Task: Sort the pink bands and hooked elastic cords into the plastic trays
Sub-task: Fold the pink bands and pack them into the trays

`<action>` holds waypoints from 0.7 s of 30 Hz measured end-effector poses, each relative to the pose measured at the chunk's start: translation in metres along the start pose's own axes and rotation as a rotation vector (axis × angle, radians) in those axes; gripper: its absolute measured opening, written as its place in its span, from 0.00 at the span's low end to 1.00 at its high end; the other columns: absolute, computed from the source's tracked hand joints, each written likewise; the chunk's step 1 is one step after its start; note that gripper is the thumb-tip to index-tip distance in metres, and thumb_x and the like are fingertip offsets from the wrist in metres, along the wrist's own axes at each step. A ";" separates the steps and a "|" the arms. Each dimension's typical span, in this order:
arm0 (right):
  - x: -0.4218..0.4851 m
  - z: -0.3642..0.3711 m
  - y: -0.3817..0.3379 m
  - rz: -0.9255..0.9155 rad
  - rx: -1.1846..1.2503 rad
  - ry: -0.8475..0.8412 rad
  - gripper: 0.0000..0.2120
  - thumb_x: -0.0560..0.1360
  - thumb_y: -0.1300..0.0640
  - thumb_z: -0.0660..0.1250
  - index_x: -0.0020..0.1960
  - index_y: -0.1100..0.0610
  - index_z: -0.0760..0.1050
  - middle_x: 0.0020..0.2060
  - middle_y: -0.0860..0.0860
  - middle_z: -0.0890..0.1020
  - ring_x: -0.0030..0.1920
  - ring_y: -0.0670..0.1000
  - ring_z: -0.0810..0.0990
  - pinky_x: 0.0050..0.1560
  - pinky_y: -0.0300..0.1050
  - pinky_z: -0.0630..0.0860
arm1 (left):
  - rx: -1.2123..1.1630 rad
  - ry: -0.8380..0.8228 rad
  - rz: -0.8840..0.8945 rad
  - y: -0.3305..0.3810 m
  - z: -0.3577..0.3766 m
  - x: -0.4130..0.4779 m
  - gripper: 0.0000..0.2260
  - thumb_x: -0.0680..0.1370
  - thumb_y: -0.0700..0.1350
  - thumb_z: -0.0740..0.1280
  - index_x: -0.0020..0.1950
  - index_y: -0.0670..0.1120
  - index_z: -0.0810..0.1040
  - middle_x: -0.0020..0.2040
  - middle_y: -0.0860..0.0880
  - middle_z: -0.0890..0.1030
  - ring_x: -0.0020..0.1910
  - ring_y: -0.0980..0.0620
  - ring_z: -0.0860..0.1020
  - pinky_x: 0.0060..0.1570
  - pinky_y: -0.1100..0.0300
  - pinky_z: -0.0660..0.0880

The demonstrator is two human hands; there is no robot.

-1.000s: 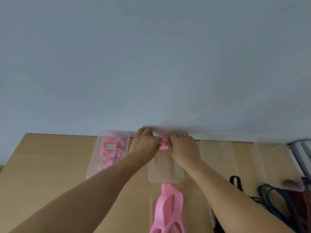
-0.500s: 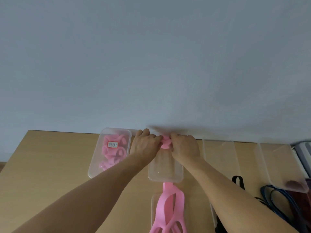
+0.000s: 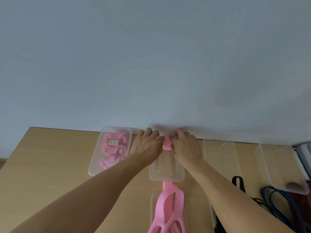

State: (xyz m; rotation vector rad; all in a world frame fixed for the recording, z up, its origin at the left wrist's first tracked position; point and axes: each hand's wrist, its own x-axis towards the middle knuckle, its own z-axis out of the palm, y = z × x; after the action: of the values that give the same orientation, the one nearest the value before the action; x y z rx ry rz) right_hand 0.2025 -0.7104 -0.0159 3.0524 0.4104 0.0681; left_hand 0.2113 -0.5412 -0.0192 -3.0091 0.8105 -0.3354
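Between both sets of fingertips, over the middle tray's (image 3: 166, 175) far end: rolled pink band (image 3: 167, 144), pinched by left hand (image 3: 148, 145) and right hand (image 3: 186, 147). More pink bands (image 3: 168, 209) nearer, below the wrists.

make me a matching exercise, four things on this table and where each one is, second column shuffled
1. labelled tray
2. small pink band
3. loose pink bands
4. blue cords

a. right side of the table
b. held between left hand and right hand
c. left of the left hand
d. just on the near side of the middle tray

Pairs: 1-c, 2-b, 3-d, 4-a
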 end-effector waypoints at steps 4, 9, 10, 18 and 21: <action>-0.005 0.001 -0.001 0.000 0.036 0.156 0.13 0.65 0.57 0.78 0.48 0.53 0.81 0.40 0.50 0.81 0.39 0.54 0.79 0.38 0.48 0.74 | -0.025 0.146 0.042 0.001 -0.001 -0.005 0.15 0.72 0.45 0.62 0.55 0.47 0.84 0.48 0.48 0.81 0.45 0.44 0.78 0.44 0.53 0.71; -0.006 0.001 -0.001 -0.006 0.103 0.218 0.12 0.62 0.58 0.81 0.42 0.54 0.81 0.36 0.49 0.81 0.37 0.55 0.79 0.36 0.49 0.75 | -0.087 0.108 0.129 0.002 -0.001 -0.010 0.14 0.68 0.41 0.70 0.53 0.43 0.84 0.49 0.47 0.83 0.46 0.44 0.80 0.46 0.52 0.77; -0.007 0.000 -0.001 -0.005 0.109 0.214 0.11 0.62 0.57 0.80 0.43 0.54 0.82 0.37 0.49 0.81 0.38 0.55 0.79 0.37 0.49 0.75 | -0.083 0.097 0.132 0.001 -0.001 -0.013 0.15 0.69 0.41 0.70 0.54 0.42 0.84 0.51 0.46 0.83 0.48 0.44 0.80 0.48 0.52 0.77; -0.018 0.003 0.007 -0.001 0.124 0.183 0.15 0.66 0.59 0.78 0.52 0.51 0.84 0.44 0.45 0.85 0.42 0.56 0.79 0.39 0.49 0.76 | -0.045 -0.019 0.073 -0.002 -0.003 -0.022 0.21 0.67 0.45 0.76 0.59 0.44 0.83 0.61 0.48 0.81 0.56 0.44 0.80 0.55 0.48 0.77; -0.011 0.001 0.005 0.066 0.179 0.117 0.10 0.72 0.59 0.72 0.52 0.50 0.83 0.46 0.46 0.84 0.46 0.57 0.77 0.44 0.49 0.73 | -0.012 -0.090 0.028 0.002 -0.006 -0.019 0.21 0.68 0.47 0.76 0.61 0.46 0.82 0.63 0.49 0.81 0.59 0.43 0.80 0.57 0.46 0.77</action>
State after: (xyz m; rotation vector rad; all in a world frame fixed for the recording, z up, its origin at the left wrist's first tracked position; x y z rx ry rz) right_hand 0.1932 -0.7186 -0.0166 3.2498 0.3405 0.2253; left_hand 0.1935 -0.5332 -0.0175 -2.9957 0.8491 -0.1943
